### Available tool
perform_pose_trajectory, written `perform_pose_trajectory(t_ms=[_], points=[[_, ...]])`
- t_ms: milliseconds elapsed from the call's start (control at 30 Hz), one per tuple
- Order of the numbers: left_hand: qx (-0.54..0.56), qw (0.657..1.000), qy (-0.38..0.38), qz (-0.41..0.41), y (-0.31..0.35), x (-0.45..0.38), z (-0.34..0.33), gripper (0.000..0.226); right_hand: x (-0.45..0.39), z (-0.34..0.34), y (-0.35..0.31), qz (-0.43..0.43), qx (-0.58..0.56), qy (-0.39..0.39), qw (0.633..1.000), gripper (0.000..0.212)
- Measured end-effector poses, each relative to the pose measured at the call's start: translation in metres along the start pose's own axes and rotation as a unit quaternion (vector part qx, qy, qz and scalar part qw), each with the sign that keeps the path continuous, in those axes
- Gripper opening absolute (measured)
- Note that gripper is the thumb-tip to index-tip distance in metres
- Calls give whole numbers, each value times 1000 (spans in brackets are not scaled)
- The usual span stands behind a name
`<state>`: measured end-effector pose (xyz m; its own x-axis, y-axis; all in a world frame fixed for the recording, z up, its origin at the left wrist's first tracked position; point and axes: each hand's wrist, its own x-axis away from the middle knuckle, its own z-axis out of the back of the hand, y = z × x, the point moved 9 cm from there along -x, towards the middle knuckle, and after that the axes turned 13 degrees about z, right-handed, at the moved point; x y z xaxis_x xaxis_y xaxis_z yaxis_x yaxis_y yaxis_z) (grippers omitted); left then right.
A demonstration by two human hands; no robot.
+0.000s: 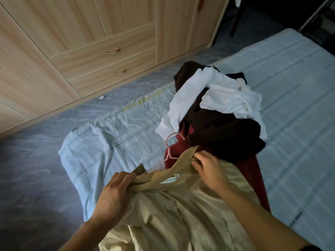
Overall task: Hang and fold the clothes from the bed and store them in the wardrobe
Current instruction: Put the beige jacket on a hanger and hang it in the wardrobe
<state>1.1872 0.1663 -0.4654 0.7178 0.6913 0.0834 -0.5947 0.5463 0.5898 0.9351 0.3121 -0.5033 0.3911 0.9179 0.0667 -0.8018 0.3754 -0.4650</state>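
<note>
Head view: my left hand (pixel 116 189) grips the collar of a tan shirt (pixel 181 211) on the bed (pixel 290 87), and my right hand (pixel 208 169) pinches the collar's far side over a pink hanger (pixel 169 151). I judge the task barely begun: a pile (pixel 217 105) waits behind, wardrobe (pixel 90 42) closed.

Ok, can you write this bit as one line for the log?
step: hangering | left hand: grips tan garment collar | right hand: pinches collar | pink hanger: partly inside
</note>
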Motion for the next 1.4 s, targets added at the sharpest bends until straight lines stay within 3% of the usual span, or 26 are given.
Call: perform_pose_trajectory(t_ms=[200,300,433,700,1033,1267,1400], points=[[-41,998,36,12,22,15,50,40,28,46,-35,4,-1,62,998,18],[-41,998,58,3,45,22,77,42,51,86,-50,-31,-62,115,991,25],[-30,995,82,-45,79,38,117,43,88,148,-90,-6,-43,177,983,33],[24,974,177,-142,157,102,219,48,185,261,-185,32,56,278,959,26],[-31,928,279,-244,261,181,376,34,260,384,-294,80,59,380,920,27],[-72,895,340,-279,273,209,463,31,266,424,-372,164,32,442,881,23],[-90,900,309,-294,253,212,502,29,244,427,-416,191,-5,456,869,15]])
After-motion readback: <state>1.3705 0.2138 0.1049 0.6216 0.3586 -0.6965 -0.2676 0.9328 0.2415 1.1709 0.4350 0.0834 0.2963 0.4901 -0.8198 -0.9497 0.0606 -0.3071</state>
